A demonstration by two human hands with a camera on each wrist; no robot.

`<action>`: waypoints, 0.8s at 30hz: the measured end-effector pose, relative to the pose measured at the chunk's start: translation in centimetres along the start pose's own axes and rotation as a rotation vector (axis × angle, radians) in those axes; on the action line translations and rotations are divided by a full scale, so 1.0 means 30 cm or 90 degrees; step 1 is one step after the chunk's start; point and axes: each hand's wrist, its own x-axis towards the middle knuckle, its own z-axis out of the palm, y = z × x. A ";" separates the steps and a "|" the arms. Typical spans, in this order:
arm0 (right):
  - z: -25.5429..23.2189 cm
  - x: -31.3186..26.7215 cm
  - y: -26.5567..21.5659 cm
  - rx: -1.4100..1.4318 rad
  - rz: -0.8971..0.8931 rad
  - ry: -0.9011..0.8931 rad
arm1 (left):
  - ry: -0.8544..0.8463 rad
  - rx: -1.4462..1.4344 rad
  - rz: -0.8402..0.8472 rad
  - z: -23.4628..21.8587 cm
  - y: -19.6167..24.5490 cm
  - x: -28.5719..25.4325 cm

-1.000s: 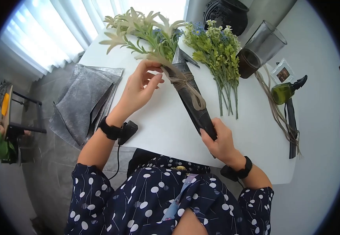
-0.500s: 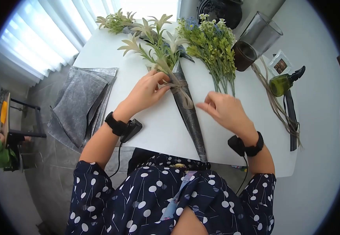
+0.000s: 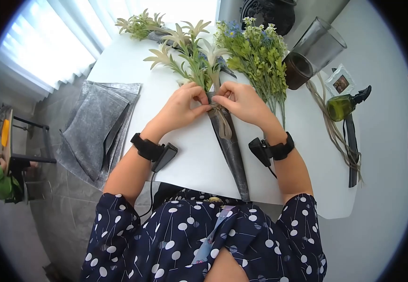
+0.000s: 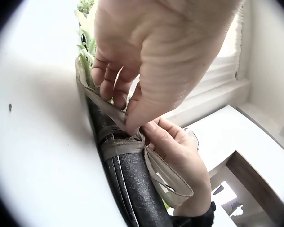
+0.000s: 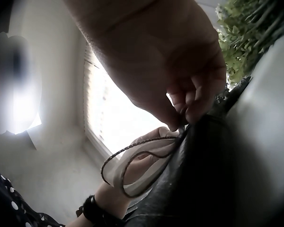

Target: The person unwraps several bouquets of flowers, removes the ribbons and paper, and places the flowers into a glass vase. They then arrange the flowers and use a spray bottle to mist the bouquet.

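A cone of dark grey wrapping paper [image 3: 232,162] lies on the white table, its narrow end toward the person. Pale lily-like flowers [image 3: 178,36] with green leaves stick out of its wide end. A sheer taupe ribbon [image 4: 123,149] is tied round the cone in a bow, one loop [image 5: 128,177] hanging toward the narrow end. My left hand [image 3: 180,105] pinches the ribbon beside the knot between thumb and fingers. From the other side, my right hand [image 3: 246,103] pinches the ribbon at the knot, thumb and fingertips together. The knot itself is partly hidden by the fingers.
Grey wrapping sheets [image 3: 98,124] are stacked at the left. Right of the cone lie leafy stems with small flowers [image 3: 260,56]. Beyond them stand a glass vase [image 3: 319,44], a small picture frame [image 3: 340,84], a green spray bottle [image 3: 340,109] and loose ribbons [image 3: 333,127].
My right hand has let go of the cone's narrow end and moved up to the ribbon knot. The cone has come down onto the table. My left hand has moved to the ribbon.
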 end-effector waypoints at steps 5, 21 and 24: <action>-0.055 -0.001 0.019 0.080 0.022 0.016 | -0.033 -0.138 -0.020 -0.019 -0.001 -0.013; -0.315 -0.047 0.050 0.118 0.038 0.325 | -0.113 -0.253 -0.026 -0.056 -0.003 -0.016; -0.344 -0.050 0.057 0.056 0.065 0.398 | -0.103 -0.258 -0.010 -0.055 0.004 -0.016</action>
